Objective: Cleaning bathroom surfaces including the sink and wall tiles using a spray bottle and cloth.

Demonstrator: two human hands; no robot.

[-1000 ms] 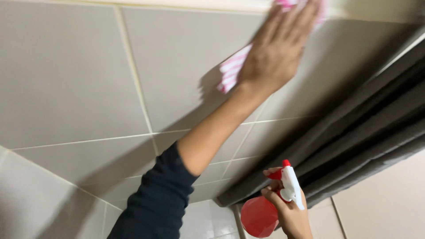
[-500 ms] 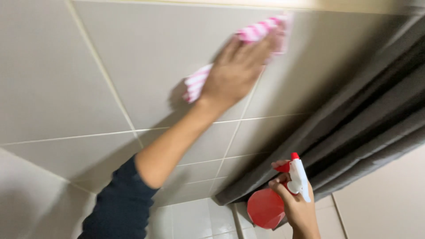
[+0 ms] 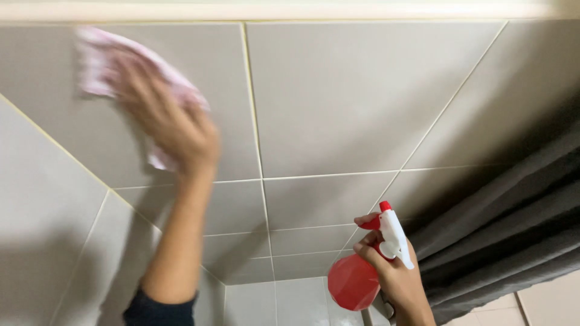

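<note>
Sweeping leftwards across the wall, the left hand (image 3: pixel 166 124) now presses a pink-and-white striped cloth (image 3: pixel 99 63) flat against the upper left of the large grey glazed wall tiles (image 3: pixel 356 96), close under the pale strip at the top of the wall. Half a second ago the same hand and cloth were over to the right, near the dark curtain; a second ago they were higher and further right again. The hand and cloth are blurred with motion, so the wiping stroke has carried across at least one tile joint, and the stretch of tile to the right has been passed over. The fingers are spread wide and lie flat on the cloth, pinning it to the wall rather than gripping it.

The right hand (image 3: pixel 393 271) stays low, fingers curled closed around the neck of a red plastic spray bottle with a white trigger head (image 3: pixel 362 274), the nozzle pointing up; it has hardly moved.

The wall is tiled in big grey squares with pale cream grout lines (image 3: pixel 254 121), meeting a second tiled wall at a corner on the left. A dark grey pleated curtain (image 3: pixel 507 223) hangs along the right side.
</note>
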